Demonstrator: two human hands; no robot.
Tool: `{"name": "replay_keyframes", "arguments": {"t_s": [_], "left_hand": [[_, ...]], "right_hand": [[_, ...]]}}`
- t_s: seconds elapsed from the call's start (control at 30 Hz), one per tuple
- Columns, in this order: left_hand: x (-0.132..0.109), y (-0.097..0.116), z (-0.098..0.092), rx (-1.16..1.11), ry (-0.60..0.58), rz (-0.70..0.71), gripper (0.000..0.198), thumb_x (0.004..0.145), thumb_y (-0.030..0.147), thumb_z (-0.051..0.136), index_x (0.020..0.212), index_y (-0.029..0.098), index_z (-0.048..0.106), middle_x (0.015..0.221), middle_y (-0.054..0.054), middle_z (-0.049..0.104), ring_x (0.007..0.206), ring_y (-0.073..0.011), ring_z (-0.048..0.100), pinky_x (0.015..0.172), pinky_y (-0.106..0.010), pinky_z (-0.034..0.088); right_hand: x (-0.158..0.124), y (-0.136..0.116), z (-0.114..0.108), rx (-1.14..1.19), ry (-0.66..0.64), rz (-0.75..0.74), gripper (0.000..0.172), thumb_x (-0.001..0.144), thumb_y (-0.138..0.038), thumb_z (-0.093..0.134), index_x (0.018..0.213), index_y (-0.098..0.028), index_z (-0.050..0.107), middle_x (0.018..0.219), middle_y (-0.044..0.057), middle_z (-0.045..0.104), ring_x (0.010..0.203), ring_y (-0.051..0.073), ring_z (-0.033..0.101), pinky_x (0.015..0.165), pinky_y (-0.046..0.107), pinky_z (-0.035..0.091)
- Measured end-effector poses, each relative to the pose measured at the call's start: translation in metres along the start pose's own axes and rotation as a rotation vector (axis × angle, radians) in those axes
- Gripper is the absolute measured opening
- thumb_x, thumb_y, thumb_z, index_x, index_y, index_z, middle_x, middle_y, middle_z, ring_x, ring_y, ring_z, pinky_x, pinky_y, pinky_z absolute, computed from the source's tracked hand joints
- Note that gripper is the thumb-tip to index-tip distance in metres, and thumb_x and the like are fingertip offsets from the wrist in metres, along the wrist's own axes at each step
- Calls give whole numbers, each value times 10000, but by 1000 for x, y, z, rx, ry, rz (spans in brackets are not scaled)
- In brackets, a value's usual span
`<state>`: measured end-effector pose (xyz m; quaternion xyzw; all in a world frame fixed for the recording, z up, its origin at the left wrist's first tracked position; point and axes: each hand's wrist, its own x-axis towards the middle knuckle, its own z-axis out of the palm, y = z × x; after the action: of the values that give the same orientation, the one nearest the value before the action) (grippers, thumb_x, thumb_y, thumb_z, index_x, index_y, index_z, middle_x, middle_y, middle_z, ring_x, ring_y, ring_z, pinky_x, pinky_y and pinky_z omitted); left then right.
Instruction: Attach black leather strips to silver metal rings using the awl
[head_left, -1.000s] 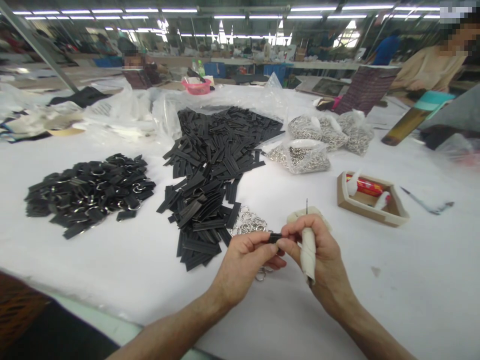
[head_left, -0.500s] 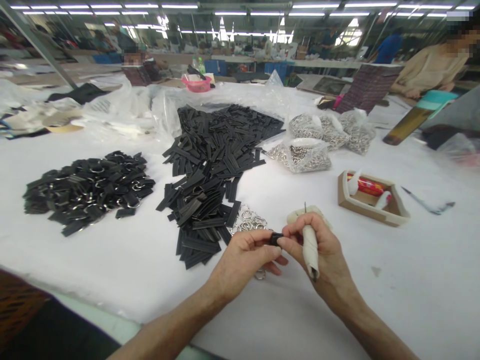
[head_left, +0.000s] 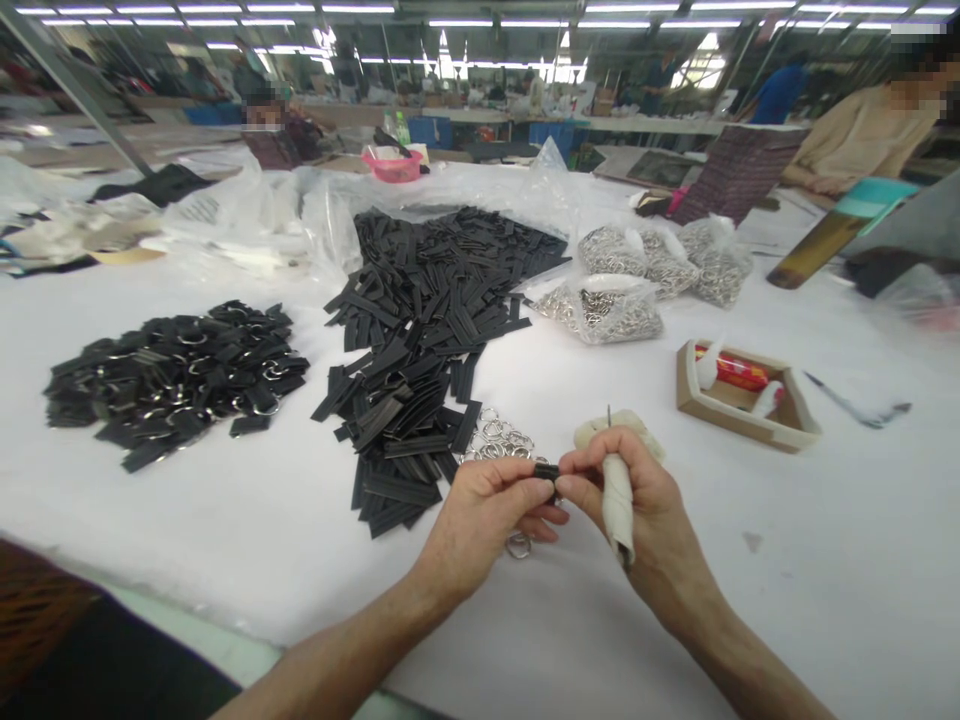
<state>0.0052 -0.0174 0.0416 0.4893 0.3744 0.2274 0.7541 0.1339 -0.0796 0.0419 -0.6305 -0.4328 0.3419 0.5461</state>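
Note:
Between the fingertips of both hands is a small folded black strap (head_left: 546,470). My left hand (head_left: 480,515) pinches its left end, and my right hand (head_left: 649,505) pinches the right end. My right hand also carries a thin pointed tool with a cloth-wrapped handle (head_left: 618,505), its metal tip upward. Silver D-rings (head_left: 499,437) lie in a small pile behind my left hand, and one loose ring (head_left: 518,545) is just below its fingers. Flat black straps (head_left: 405,440) are heaped to the left. Whether a ring sits inside the held strap is hard to see.
Straps fitted with rings (head_left: 176,375) form a pile at the left. Bags of rings (head_left: 607,310) stand behind a small cardboard box (head_left: 742,430). A bent metal tool (head_left: 855,405), a bottle (head_left: 832,235) and a beige pad (head_left: 649,435) lie to the right. A co-worker (head_left: 862,135) is across the table.
The black strap has turned slightly between my fingertips, and both hands have shifted a little to the left. The piles and the box look the same.

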Motion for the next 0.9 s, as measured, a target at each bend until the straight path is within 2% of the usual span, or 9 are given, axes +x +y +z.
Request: {"name": "replay_keyframes", "arguments": {"t_s": [0.4,0.7,0.9], "left_hand": [[-1,0,1,34,15,17,145,752,230,574,704,99,610,645,-54,625,693,-211,649,640,-308,542],[-2,1,2,48,14,13,153,757,237,569,739,102,640,670,-61,650,686,-203,651,652,-310,541],[-2,1,0,49,25,5,155,746,242,584,698,102,629,619,-53,641,639,-198,650,616,-300,541]], "right_hand": [[-1,1,4,-12,15,6,140,740,-240,599,767,-218,463,792,-3,587,673,137,530,574,255,427],[-1,-3,3,-15,7,28,148,740,-252,600,747,-221,455,779,11,582,642,150,511,538,265,420],[-2,-3,5,-13,14,34,139,740,-259,595,746,-223,461,781,13,591,663,154,525,543,265,418]]}}
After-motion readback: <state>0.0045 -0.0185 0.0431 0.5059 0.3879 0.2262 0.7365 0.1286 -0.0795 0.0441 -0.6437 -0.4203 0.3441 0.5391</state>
